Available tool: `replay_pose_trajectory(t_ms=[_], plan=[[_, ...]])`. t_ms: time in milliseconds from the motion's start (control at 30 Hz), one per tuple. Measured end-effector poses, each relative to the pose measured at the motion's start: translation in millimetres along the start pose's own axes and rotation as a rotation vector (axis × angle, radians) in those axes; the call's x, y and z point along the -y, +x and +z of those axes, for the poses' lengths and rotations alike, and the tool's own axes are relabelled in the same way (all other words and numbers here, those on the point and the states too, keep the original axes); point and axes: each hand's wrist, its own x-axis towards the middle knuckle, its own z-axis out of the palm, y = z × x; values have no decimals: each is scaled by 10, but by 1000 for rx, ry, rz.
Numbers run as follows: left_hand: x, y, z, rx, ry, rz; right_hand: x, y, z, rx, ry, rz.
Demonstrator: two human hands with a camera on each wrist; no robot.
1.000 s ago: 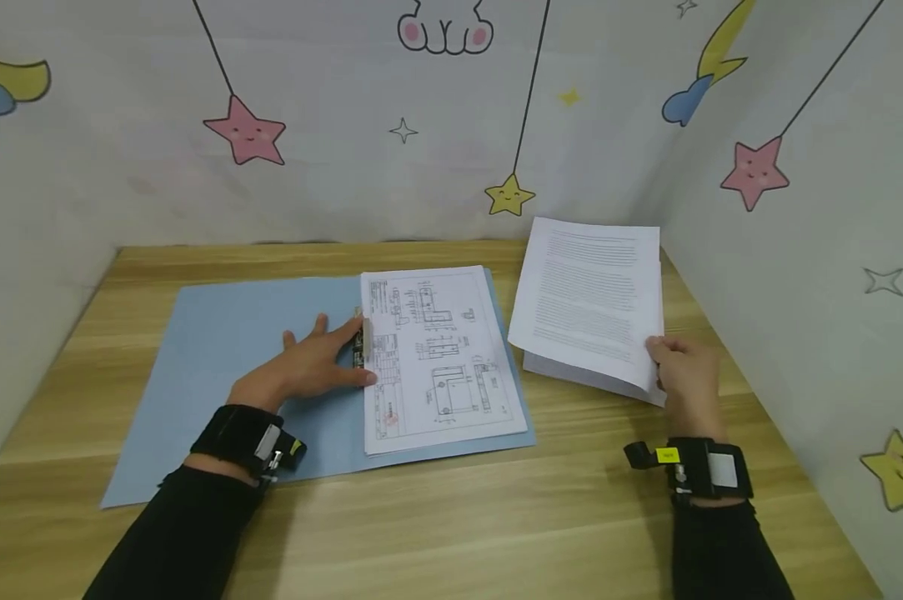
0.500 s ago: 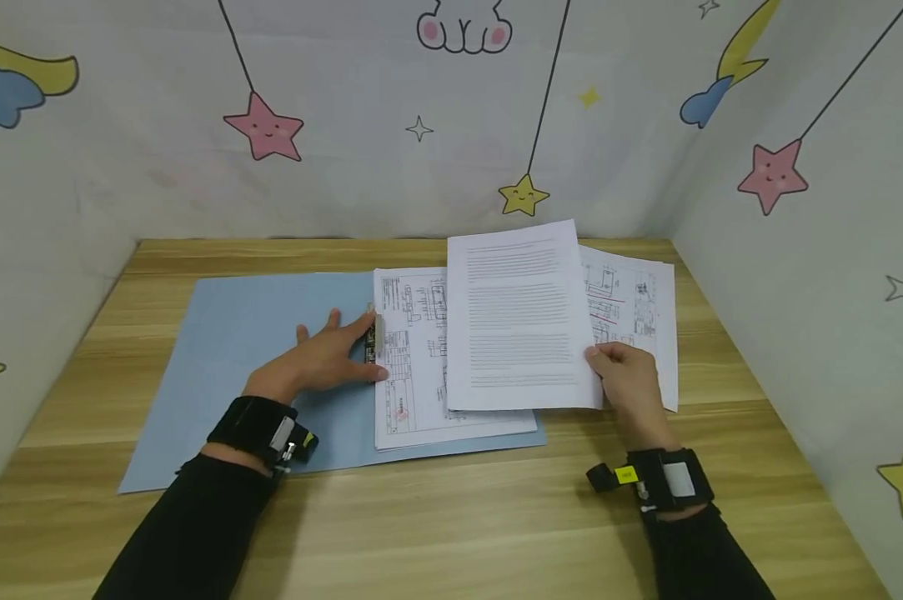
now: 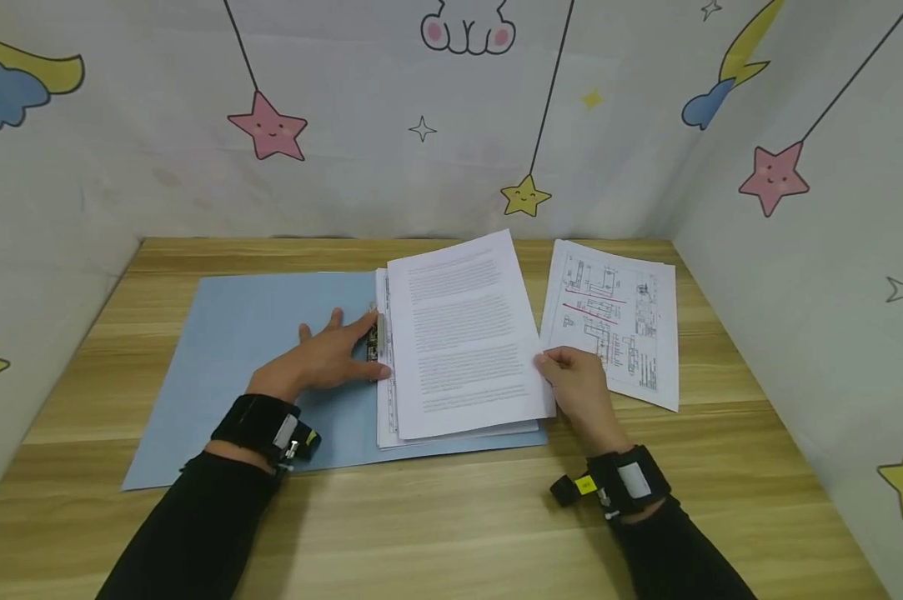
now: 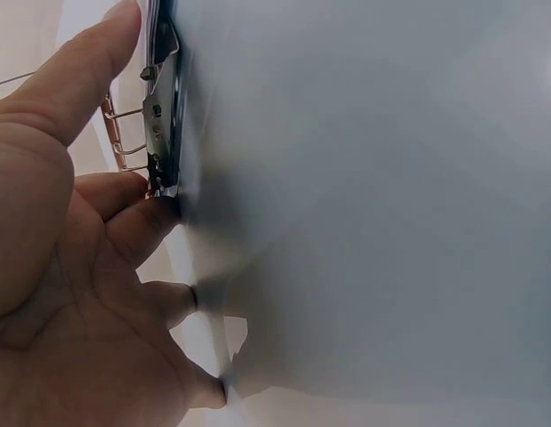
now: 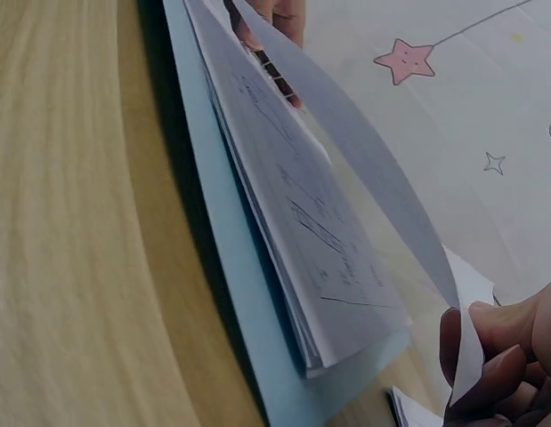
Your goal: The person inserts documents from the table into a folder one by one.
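My right hand (image 3: 577,390) pinches a text-printed sheet of paper (image 3: 469,333) by its right edge between thumb and fingers. In the right wrist view the sheet (image 5: 373,151) bows upward, apart from the stack of drawings (image 5: 302,205) below it. That stack lies on the right half of an opened blue folder (image 3: 271,321). My left hand (image 3: 322,358) rests spread at the folder's metal clip (image 3: 372,333), thumb and index finger near its two ends. In the left wrist view its fingertips touch the folder beside the clip (image 4: 162,116).
Another pile of drawings with red lines (image 3: 619,317) lies at the right of the wooden table (image 3: 421,525). Behind stands a white wall covering (image 3: 346,192) printed with stars, and a similar one (image 3: 834,317) borders the right side.
My right hand has carried the text sheet leftward from the right pile onto the folder's stack, uncovering the red-lined drawing. My left hand has stayed at the clip; the view shifted slightly.
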Motion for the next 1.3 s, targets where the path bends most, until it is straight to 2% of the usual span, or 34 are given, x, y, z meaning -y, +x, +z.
replay_pose_trajectory(t_ms=[133,367,500,900,1300], plan=[[-12,-7,-1,-3,4,3,-6,-9,54,5,-37,-34],[-36,-21,-19,-1,8,-4,-41,-2,93,-14,-182,-112],[-41,-22,-29,3,7,-1,-31,-5,97,-20,-223,-138],[-33,-3,-29,10,9,-7,26,-39,122,1,-179,-124],[-10,-2,-7,9,5,-9,19,-54,170,29,-190,-131]])
